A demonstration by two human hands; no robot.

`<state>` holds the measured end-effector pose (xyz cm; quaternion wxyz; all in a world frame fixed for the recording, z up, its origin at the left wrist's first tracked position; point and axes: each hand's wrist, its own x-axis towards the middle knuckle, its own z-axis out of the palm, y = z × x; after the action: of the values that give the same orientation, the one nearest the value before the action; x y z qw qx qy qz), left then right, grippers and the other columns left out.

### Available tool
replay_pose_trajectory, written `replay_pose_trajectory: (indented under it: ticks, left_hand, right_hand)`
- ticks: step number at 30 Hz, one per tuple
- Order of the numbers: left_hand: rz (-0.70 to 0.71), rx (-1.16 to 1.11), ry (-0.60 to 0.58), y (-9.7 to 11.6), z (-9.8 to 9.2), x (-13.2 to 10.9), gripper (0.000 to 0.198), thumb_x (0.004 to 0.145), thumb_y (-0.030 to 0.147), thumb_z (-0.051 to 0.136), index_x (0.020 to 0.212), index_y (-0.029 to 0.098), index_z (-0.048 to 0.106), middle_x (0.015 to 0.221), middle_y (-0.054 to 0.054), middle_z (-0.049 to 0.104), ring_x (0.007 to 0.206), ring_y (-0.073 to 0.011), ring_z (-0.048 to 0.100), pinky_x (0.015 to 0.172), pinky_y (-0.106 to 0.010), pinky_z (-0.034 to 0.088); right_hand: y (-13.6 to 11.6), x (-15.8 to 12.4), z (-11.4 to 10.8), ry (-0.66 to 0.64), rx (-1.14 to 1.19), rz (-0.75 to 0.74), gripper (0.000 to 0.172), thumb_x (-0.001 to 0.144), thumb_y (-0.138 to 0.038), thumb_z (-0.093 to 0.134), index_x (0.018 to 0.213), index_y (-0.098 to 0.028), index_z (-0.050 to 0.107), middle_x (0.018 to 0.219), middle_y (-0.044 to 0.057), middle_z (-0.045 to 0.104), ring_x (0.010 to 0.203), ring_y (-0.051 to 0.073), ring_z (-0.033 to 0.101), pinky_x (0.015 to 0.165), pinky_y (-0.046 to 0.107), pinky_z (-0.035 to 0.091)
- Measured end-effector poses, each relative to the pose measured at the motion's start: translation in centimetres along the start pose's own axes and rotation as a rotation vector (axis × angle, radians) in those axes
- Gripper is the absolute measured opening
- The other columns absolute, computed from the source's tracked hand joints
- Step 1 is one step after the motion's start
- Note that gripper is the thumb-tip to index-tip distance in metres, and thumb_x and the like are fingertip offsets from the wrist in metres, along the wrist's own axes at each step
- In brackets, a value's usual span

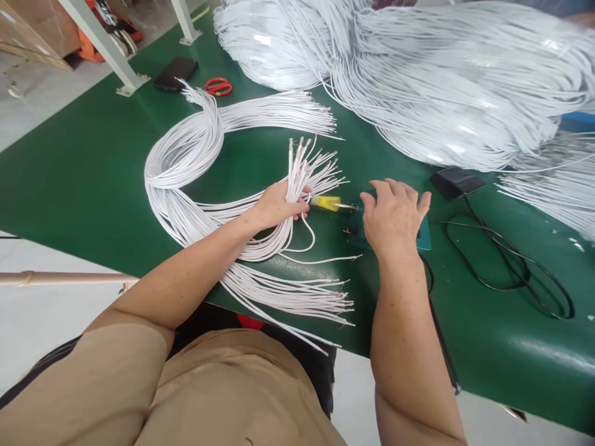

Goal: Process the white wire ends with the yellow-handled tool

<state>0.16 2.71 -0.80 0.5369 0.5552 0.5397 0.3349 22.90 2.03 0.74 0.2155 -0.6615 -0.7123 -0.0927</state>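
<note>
My left hand (279, 206) is closed around a bunch of white wires (297, 173), whose stripped ends point up and away. A yellow-sleeved piece with a metal rod (326, 202) lies between this hand and a teal box (423, 238). Whether the fingers also touch the yellow piece, I cannot tell. My right hand (395, 214) rests over the teal box with its fingers spread, hiding most of it. The rest of the white wire bundle (171, 161) curves round on the green table to the left, with loose ends fanned out on the near side.
Large heaps of white wire (446, 80) fill the back of the table (83, 179). Red-handled scissors (217, 87) and a dark flat case (175, 74) lie at the back left, near metal posts (100, 43). On the right are a black pad (458, 183) and a looped black cable (525, 279).
</note>
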Motion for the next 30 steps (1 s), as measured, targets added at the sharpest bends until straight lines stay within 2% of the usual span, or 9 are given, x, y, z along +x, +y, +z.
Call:
replay_pose_trajectory:
  ticks: [3,6,9,12,17,21,23,27,30]
  left_hand:
    - [0.016,-0.150,-0.043,0.2,-0.3,-0.5,0.052,0.071,0.023,0.075,0.120,0.014,0.063,0.076,-0.003,0.070,0.071,-0.0151,0.067,0.069,-0.028,0.051]
    - [0.025,-0.325,-0.097,0.5,-0.4,-0.8,0.046,0.068,0.026,0.080,0.109,0.012,0.067,0.080,-0.003,0.069,0.073,-0.0132,0.065,0.066,-0.024,0.047]
    - [0.023,-0.433,-0.107,0.9,-0.4,-1.0,0.037,0.061,0.028,0.085,0.088,0.011,0.067,0.080,-0.002,0.067,0.071,-0.0106,0.061,0.068,-0.024,0.047]
    - [-0.013,-0.455,-0.088,1.1,-0.5,-1.0,0.038,0.061,0.029,0.086,0.090,0.011,0.069,0.082,-0.002,0.068,0.072,-0.0105,0.060,0.075,-0.026,0.048]
    - [-0.001,-0.358,-0.024,0.6,-0.7,-0.8,0.043,0.063,0.031,0.085,0.100,0.013,0.074,0.105,-0.008,0.073,0.096,-0.0178,0.065,0.094,-0.031,0.047]
    - [0.005,-0.288,-0.013,0.0,-0.6,-0.6,0.049,0.060,0.032,0.086,0.105,0.014,0.073,0.103,-0.007,0.073,0.091,-0.0177,0.065,0.090,-0.032,0.048]
    - [0.019,-0.283,0.011,-0.1,-0.5,-0.7,0.051,0.058,0.030,0.087,0.104,0.013,0.072,0.097,-0.006,0.073,0.086,-0.0163,0.064,0.086,-0.031,0.049]
    - [0.046,-0.215,-0.001,0.5,-0.1,-1.2,0.044,0.058,0.031,0.087,0.094,0.013,0.070,0.082,-0.001,0.069,0.074,-0.0128,0.061,0.077,-0.029,0.050]
    - [0.057,-0.171,-0.093,1.0,0.3,-1.8,0.039,0.058,0.031,0.087,0.086,0.013,0.068,0.077,-0.001,0.067,0.072,-0.0132,0.062,0.077,-0.030,0.050]
  right_hand:
    - [-0.9,0.0,-0.7,0.057,0.088,-0.033,0.026,0.093,-0.026,0.051,0.111,-0.016,0.067,0.121,0.019,0.066,0.116,0.035,0.053,0.105,0.061,0.028]
    - [-3.1,-0.6,-1.9,0.045,0.301,-0.202,0.026,0.097,-0.030,0.046,0.100,-0.019,0.069,0.102,0.012,0.072,0.098,0.026,0.059,0.090,0.042,0.044]
    - [-5.9,-1.9,-2.3,-0.180,0.443,-0.575,0.027,0.098,-0.030,0.047,0.090,-0.020,0.071,0.091,0.006,0.073,0.086,0.020,0.060,0.081,0.032,0.046]
    - [-8.1,-3.1,-1.9,-0.339,0.249,-0.699,0.028,0.096,-0.020,0.046,0.084,-0.014,0.071,0.087,0.012,0.073,0.087,0.024,0.061,0.078,0.035,0.046]
    - [-9.4,-4.1,-2.5,-0.614,0.096,-0.549,0.022,0.090,-0.013,0.050,0.088,-0.012,0.072,0.080,0.015,0.073,0.075,0.027,0.066,0.064,0.035,0.044]
    - [-8.6,-3.4,-3.8,-0.876,0.281,-0.410,0.024,0.091,-0.022,0.053,0.073,-0.018,0.069,0.068,0.010,0.070,0.058,0.021,0.062,0.054,0.031,0.039]
    - [-7.7,-2.6,-3.8,-0.807,0.510,-0.260,0.029,0.090,-0.022,0.054,0.063,-0.020,0.063,0.060,0.004,0.066,0.051,0.015,0.058,0.054,0.029,0.039]
    - [-6.0,-0.8,-2.7,-0.354,0.916,0.186,0.016,0.089,-0.033,0.057,0.078,-0.022,0.063,0.056,-0.005,0.059,0.044,0.010,0.052,0.051,0.025,0.042]
    - [-5.6,-0.1,-2.0,-0.230,1.126,0.307,0.016,0.081,-0.037,0.066,0.081,-0.022,0.062,0.058,-0.006,0.057,0.045,0.009,0.048,0.046,0.023,0.040]
